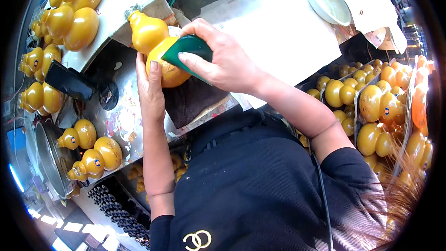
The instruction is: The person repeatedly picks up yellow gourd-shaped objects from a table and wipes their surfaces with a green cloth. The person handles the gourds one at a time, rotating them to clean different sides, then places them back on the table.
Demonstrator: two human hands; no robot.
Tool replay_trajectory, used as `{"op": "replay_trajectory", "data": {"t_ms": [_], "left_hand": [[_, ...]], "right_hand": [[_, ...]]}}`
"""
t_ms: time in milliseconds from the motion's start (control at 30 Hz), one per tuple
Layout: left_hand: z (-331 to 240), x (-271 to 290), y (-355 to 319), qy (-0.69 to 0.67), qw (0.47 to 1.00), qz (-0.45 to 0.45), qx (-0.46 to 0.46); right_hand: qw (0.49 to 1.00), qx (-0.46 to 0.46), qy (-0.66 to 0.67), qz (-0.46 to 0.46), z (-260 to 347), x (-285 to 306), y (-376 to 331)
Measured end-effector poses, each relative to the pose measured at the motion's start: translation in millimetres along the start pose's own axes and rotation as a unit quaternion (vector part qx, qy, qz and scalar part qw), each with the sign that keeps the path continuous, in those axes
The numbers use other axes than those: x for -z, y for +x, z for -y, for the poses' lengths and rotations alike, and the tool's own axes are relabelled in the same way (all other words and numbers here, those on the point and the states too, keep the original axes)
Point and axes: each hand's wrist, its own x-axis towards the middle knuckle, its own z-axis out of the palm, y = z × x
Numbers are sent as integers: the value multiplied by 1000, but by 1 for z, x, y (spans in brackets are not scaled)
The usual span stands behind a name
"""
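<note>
A yellow gourd-shaped bottle [151, 37] lies on its side on a dark cloth pad [190, 100] on the metal worktable [123, 111]. My left hand [149, 88] cups the bottle's lower bulb from the left and steadies it. My right hand [220, 58] comes in from the right and presses a flat green scraper card [186, 51] against the lower bulb. The part of the bulb under the card and my fingers is hidden.
Several more yellow gourd bottles lie at the upper left [74, 14], lower left [93, 151] and in trays at the right [371, 107]. A black phone [69, 81] lies left of the pad. White paper [278, 32] and a white bowl [327, 2] sit behind.
</note>
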Motion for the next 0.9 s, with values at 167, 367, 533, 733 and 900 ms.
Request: {"op": "replay_trajectory", "data": {"t_ms": [167,367,533,733,900], "left_hand": [[1,1,-1,-37,999,15,15],[7,8,0,-29,999,0,39],[9,23,9,-40,996,55,49],[18,25,16,-71,995,63,42],[14,24,15,-90,993,55,54]], "right_hand": [[998,-68,-2,4,-14,7,12],[997,-31,-69,-32,-33,13,21],[1000,5,16,-25,-12,8,11],[994,-23,-53,-88,-45,1,10],[991,7,34,-126,-19,-9,-8]]}}
